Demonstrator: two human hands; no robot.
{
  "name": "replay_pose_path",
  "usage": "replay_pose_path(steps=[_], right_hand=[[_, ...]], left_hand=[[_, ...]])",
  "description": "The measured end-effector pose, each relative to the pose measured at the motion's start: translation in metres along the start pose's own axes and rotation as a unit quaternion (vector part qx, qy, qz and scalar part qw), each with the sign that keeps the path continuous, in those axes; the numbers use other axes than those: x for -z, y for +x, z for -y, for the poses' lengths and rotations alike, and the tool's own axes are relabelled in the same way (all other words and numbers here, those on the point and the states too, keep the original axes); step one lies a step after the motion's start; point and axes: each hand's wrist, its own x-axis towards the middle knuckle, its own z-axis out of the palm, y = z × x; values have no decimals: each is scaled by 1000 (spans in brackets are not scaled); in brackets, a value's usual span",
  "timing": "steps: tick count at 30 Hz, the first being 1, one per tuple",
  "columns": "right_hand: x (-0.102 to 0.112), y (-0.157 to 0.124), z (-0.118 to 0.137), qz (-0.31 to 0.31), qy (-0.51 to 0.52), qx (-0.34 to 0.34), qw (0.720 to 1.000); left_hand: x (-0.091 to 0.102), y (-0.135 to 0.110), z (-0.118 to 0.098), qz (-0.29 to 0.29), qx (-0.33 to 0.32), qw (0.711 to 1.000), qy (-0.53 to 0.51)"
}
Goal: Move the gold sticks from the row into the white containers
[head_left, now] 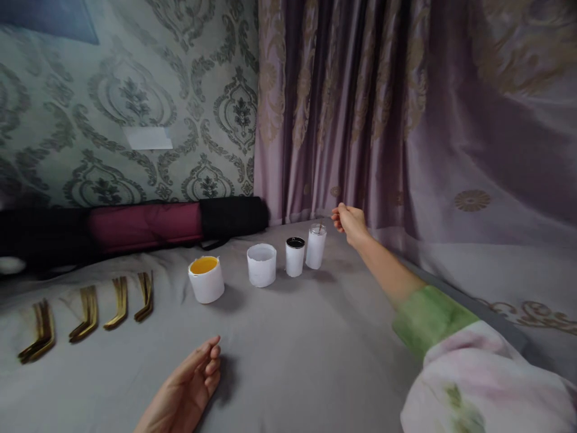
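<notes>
**Right hand pinched at the rim of the tallest cup**

The tall cup (pixel 315 248) stood at the right end of a row of four on the grey sheet (pixel 306 349), close to the curtain (pixel 360 108). The right hand (pixel 349 224) hung just beside and slightly above its rim, arm stretched out, thumb and fingertips drawn into a pinch. Whether they gripped something thin could not be told; a faint line showed at the cup's mouth, too small to name.

Next along the row, almost touching, was a shorter cup with a dark rim (pixel 294 257), then a wider white cup (pixel 261 265), then, set further apart, a cup with yellow contents (pixel 206 279). The left hand (pixel 189 385) lay near the body on the sheet, palm up, fingers loose, holding nothing.

The work seemed to be at the tall cup's mouth. Any move there would call for a light touch, since the cup stood on soft bedding with a neighbour close by.

Four bent gold pieces (pixel 85 313) lay in a row at the left, and a black and maroon roll (pixel 144 225) rested against the patterned wall (pixel 135 90).
</notes>
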Motion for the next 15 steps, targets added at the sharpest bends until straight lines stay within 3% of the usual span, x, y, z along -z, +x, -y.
replay_pose_path(steps=[7,15], right_hand=[[-8,-52,7,51,107,-28,992],[-46,-130,-17,201,122,-134,963]], left_hand=[[-7,-4,-2,17,-5,1000,-12],[-10,-6,-4,43,-10,998,-46]])
